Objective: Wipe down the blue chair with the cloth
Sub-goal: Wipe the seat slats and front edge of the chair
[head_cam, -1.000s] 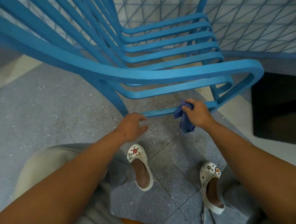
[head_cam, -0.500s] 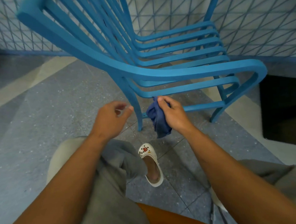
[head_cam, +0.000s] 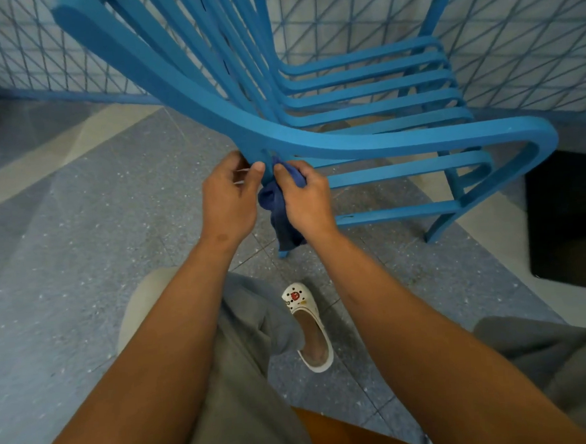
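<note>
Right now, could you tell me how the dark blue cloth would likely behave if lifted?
Probably floppy: the dark blue cloth hangs limp below the right hand gripping it. Likely light, since it bunches easily against the blue chair leg.

Speckled grey terrazzo floor (head_cam: 81, 255) with a pale diagonal band; tiled wall (head_cam: 512, 19) with blue diagonal grid; dark mat (head_cam: 572, 218) at right.

From where I stand, nothing here carries writing I can read. The white clog (head_cam: 309, 327) on the floor has small charms near its toe, one red, but they show no legible letters, numbers or brand.
</note>
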### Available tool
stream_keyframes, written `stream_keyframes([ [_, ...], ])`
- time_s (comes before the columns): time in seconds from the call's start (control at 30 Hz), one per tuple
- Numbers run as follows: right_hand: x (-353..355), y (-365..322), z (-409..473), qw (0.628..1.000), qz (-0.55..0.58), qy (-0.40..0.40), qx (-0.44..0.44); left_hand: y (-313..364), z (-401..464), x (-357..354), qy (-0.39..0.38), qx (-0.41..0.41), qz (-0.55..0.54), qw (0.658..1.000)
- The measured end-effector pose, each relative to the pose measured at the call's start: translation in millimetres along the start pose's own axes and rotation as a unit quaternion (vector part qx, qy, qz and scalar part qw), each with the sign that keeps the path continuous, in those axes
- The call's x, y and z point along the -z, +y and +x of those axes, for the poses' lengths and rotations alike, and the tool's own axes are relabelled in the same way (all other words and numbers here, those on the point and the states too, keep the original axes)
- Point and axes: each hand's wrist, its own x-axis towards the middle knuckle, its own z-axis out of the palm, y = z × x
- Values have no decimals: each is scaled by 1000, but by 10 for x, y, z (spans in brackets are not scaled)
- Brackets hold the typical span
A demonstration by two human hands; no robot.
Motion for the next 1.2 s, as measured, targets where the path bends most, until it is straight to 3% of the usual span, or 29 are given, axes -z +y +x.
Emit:
stream_keyframes([
  [0.2, 173, 244, 6, 993, -86, -43, -63, -12, 24, 0, -10, -6, -3, 1000],
  [0.43, 45, -49, 24, 998, 49, -42, -3, -47, 42, -7, -11, -7, 2, 1000],
  [0.67, 120, 220, -63, 995, -27, -45, -81, -31, 45, 1, -18, -5, -1, 1000],
  [0.87, -98, 3, -142, 996, 79, 10, -34, -46, 57, 14, -19, -3, 1, 1000],
  [1.07, 81, 172, -105, 995, 40, -34, -87, -58, 57, 5, -16, -13, 4, 1000],
  [1.2, -42, 10, -94, 995, 78, -7, -55, -77, 63, 4, -22, -16, -2, 1000],
])
